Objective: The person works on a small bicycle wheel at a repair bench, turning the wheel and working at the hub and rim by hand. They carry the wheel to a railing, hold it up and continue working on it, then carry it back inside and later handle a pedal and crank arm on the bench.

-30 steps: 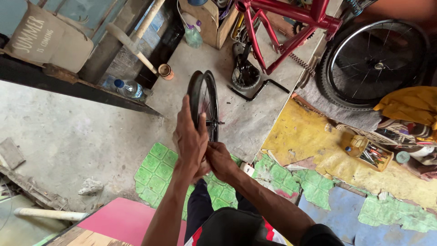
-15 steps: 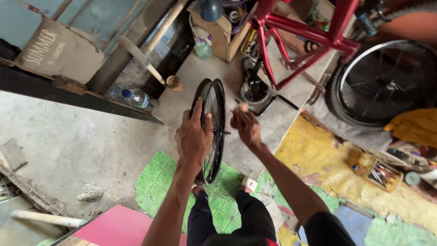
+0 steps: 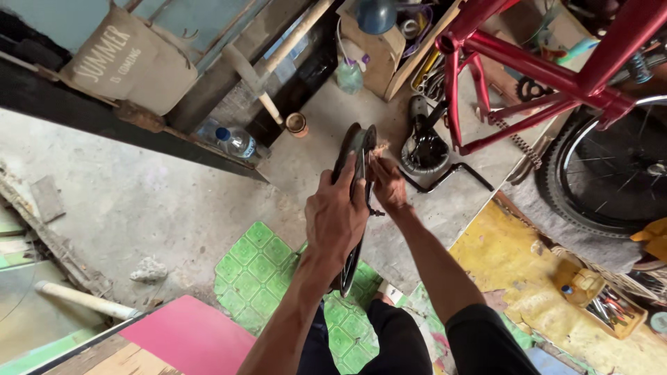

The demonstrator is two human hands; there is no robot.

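Note:
I hold a small black bicycle wheel (image 3: 356, 149) upright on its edge in front of me, seen almost edge-on. My left hand (image 3: 337, 215) grips the tyre from the left side near its middle. My right hand (image 3: 388, 182) is on the right side of the wheel near the top, fingers pressed against the tyre and rim. The wheel's axle (image 3: 376, 212) sticks out to the right below my right hand. The lower end of the wheel rests near my knees over green patterned floor tiles (image 3: 253, 278).
A red bicycle frame (image 3: 549, 73) stands at the upper right, with a large spoked wheel (image 3: 611, 173) behind it. A plastic bottle (image 3: 236, 142), a spray bottle (image 3: 349, 73), a small tin (image 3: 297, 123) and a yellow mat (image 3: 514, 278) with a tool box (image 3: 608, 305) lie around.
My right hand has come from the open air at the wheel's right onto the upper rim. The view has moved closer to the wheel, and my left hand keeps its grip.

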